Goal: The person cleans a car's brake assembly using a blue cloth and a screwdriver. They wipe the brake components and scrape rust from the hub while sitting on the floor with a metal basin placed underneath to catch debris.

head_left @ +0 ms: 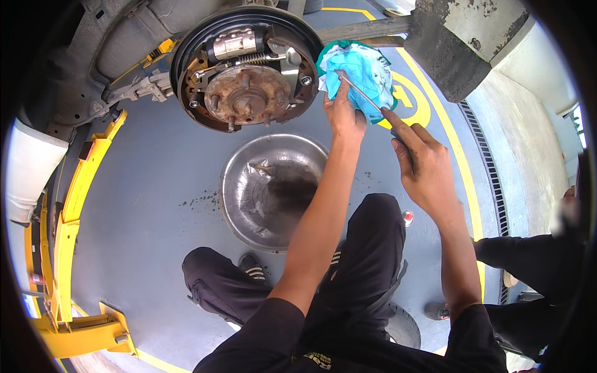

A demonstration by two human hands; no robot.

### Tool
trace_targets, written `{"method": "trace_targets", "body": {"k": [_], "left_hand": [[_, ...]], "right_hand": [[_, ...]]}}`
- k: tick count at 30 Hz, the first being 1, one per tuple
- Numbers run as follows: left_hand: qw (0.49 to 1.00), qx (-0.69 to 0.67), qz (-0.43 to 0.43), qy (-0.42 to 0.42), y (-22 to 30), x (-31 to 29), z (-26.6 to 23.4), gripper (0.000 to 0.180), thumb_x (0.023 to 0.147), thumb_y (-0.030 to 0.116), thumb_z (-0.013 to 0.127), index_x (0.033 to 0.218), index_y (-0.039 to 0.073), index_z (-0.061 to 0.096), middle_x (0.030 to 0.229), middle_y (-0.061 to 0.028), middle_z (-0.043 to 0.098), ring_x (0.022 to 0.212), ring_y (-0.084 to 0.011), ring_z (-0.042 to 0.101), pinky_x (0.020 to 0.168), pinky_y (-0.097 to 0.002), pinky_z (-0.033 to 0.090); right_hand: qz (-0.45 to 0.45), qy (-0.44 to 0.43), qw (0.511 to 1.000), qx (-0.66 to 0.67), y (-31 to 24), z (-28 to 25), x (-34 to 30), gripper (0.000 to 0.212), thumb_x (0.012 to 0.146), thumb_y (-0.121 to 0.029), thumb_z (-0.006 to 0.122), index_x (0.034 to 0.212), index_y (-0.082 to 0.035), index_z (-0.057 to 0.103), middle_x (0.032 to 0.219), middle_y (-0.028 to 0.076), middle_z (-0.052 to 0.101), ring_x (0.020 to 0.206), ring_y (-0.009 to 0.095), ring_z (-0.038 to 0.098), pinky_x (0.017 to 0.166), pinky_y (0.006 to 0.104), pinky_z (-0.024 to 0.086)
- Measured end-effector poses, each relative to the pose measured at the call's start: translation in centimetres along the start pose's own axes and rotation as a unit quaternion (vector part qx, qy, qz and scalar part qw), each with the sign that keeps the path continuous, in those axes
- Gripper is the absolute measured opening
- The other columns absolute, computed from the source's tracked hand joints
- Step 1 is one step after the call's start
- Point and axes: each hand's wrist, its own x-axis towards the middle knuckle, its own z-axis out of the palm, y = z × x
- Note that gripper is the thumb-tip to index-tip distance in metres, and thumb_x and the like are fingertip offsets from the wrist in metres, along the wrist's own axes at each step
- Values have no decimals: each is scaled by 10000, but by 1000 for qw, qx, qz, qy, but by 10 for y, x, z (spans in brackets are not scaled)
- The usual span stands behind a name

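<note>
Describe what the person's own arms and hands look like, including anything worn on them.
The left hand and right hand are bare, without gloves. The left forearm and right forearm are uncovered, with no watch or bracelet visible. The left sleeve and right sleeve are short and black.

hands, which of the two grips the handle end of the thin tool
The right hand: it closes around the handle end of the thin tool, while the left hand holds the blue cloth by the tool's other end.
</note>
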Motion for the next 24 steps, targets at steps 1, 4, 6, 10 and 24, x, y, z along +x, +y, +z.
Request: {"method": "trace_targets", "body": {"k": [1,4,6,10,24], "left_hand": [[1000,-27,-2,-1,-4,1,8,267,998,117,695,1260,82,651,1211,-46,693,1112,-206,673,960,-404,579],[998,-65,10,0,-8,9,18,307,1017,149,674,1308,69,620,1247,-66,679,1117,-233,678,948,-433,592],[997,-69,32,-24,-7,11,16,307,1015,151,678,1304,63,622,1241,-69,681,1107,-231,683,943,-421,594],[998,-61,27,-7,-10,8,15,291,1003,149,696,1271,49,641,1209,-68,694,1080,-228,693,931,-403,598],[984,-38,100,142,-6,-7,-81,194,990,111,707,1156,11,706,1096,-78,742,879,-183,706,781,-334,583]], "right_hand": [[-19,6,999,-35,4,-1,12,477,926,-24,640,1390,-134,638,808,144,634,651,342,646,609,448,514],[-64,9,991,-120,9,3,42,475,893,-17,644,1350,-142,673,807,138,636,627,344,647,586,449,525],[-95,11,984,-151,12,8,56,514,840,-17,655,1341,-132,678,811,142,653,632,349,665,586,437,544],[-111,-5,962,-248,4,6,63,517,801,-39,676,1314,-103,685,816,154,686,672,340,703,614,418,568],[-162,-175,944,-229,10,68,102,351,950,-31,600,1273,-76,728,825,193,727,740,331,713,768,410,579]]}}
